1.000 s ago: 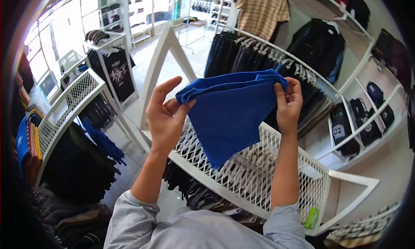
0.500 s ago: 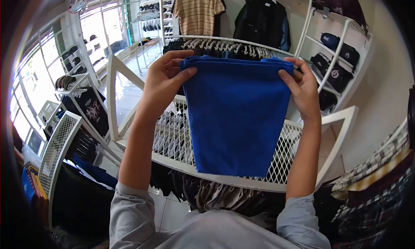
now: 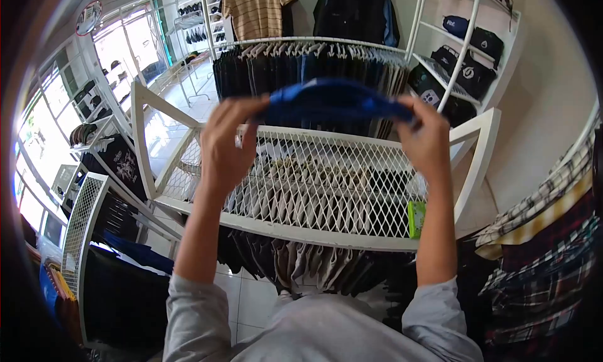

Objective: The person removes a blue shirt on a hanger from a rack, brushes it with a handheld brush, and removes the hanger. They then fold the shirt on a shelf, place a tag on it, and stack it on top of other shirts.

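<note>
A blue folded cloth (image 3: 333, 98), blurred by motion, hangs in the air between my two hands and is seen nearly edge-on. Its left end is pinched by my left hand (image 3: 232, 133). The fingers of my right hand (image 3: 427, 133) close on its right end. Below the cloth lies the white mesh top of a rack (image 3: 301, 186), and the two do not touch. A small green packet (image 3: 416, 219) rests at the mesh's right side, beside my right forearm.
Dark trousers (image 3: 264, 73) hang on a rail behind the mesh rack, with more garments (image 3: 301, 255) below it. Bags (image 3: 477, 73) fill shelves at the upper right. Checked shirts (image 3: 546, 236) hang at the right, and a smaller mesh rack (image 3: 85, 217) stands at the left.
The blue cloth has swung up from hanging flat to nearly edge-on, uncovering the mesh and the green packet. Both hands still hold its ends. The view has shifted slightly.
</note>
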`<state>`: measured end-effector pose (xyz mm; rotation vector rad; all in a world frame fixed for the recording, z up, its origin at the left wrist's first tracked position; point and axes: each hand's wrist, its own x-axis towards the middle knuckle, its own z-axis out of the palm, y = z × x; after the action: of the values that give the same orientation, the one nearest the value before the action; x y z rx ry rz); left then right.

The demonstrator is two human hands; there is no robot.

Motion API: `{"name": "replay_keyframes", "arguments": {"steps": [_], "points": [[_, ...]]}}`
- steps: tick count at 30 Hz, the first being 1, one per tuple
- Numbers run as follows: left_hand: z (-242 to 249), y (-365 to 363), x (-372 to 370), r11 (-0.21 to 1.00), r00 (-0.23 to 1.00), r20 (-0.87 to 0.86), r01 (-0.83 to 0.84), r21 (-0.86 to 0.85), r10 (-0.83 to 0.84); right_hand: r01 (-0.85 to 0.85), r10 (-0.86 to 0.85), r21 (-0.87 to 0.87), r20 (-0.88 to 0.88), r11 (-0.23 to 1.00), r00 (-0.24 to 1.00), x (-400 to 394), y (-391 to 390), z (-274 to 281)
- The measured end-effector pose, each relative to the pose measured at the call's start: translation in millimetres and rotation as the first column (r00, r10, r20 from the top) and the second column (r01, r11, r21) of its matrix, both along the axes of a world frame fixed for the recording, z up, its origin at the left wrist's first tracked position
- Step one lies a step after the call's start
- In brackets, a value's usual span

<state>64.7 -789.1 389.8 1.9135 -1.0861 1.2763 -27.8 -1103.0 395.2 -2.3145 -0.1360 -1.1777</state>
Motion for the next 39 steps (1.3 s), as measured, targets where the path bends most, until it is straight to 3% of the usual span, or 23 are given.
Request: {"name": "replay_keyframes", "arguments": {"steps": [2, 6, 8, 9, 16, 22, 26, 28, 30, 32, 34, 36, 39], "points": [[-55.6, 16.9, -22.8, 0.985, 0.996, -0.027, -0.081, 0.154, 0.086, -0.018, 0.02, -0.124, 0.016, 0.992, 1.0, -26.7, 7.0, -49.0], [-171.2, 31.4, -78.7, 0.965, 0.934, -0.334, -0.04, 0.258, 0.128, -0.088, 0.069, -0.041, -0.344, 0.995, 0.937, -74.8, 28.2, -173.3], [-213.4, 37.1, -94.1, 0.935, 0.886, -0.43, -0.01, 0.353, 0.172, -0.1, 0.084, -0.04, -0.295, 0.994, 0.952, -88.6, 37.0, -224.1], [-222.6, 36.7, -102.3, 0.95, 0.872, -0.447, -0.058, 0.308, 0.198, -0.032, 0.031, -0.001, -0.217, 0.999, 0.976, -94.3, 44.3, -230.8], [-233.4, 21.4, -124.0, 0.969, 0.754, -0.616, -0.235, 0.072, 0.229, -0.136, 0.132, 0.001, -0.257, 0.991, 0.957, -102.8, 44.0, -225.8], [-233.0, 16.5, -130.4, 0.98, 0.717, -0.681, -0.198, 0.004, 0.148, -0.086, 0.067, -0.116, -0.154, 0.99, 0.986, -104.0, 46.4, -235.3], [-232.3, 12.7, -130.8, 0.982, 0.721, -0.683, -0.184, -0.033, 0.112, -0.053, 0.046, -0.061, -0.107, 0.997, 0.993, -97.2, 47.2, -244.7], [-237.7, 9.6, -131.0, 0.919, 0.612, -0.79, -0.335, -0.207, 0.045, -0.038, 0.032, -0.068, -0.096, 0.997, 0.995, -97.3, 48.4, -248.3], [-253.9, 10.3, -125.5, 0.9, 0.621, -0.784, -0.349, -0.26, 0.014, -0.029, 0.023, -0.084, -0.067, 0.996, 0.997, -95.6, 49.3, -249.3], [-265.3, 5.4, -121.6, 0.744, 0.53, -0.826, -0.471, -0.473, -0.19, -0.04, 0.033, -0.09, -0.082, 0.995, 0.996, -97.1, 49.1, -245.9], [-266.6, 2.1, -121.9, 0.731, 0.518, -0.821, -0.46, -0.503, -0.239, -0.058, 0.051, -0.073, -0.095, 0.996, 0.994, -97.8, 49.5, -243.3], [-274.2, 1.4, -121.6, 0.68, 0.46, -0.796, -0.437, -0.588, -0.393, -0.073, 0.066, -0.055, -0.113, 0.996, 0.991, -98.6, 50.4, -240.2], [-277.4, 2.0, -123.1, 0.653, 0.46, -0.772, -0.426, -0.626, -0.439, -0.06, 0.063, 0.027, -0.145, 0.998, 0.987, -95.6, 50.5, -235.9]]}}
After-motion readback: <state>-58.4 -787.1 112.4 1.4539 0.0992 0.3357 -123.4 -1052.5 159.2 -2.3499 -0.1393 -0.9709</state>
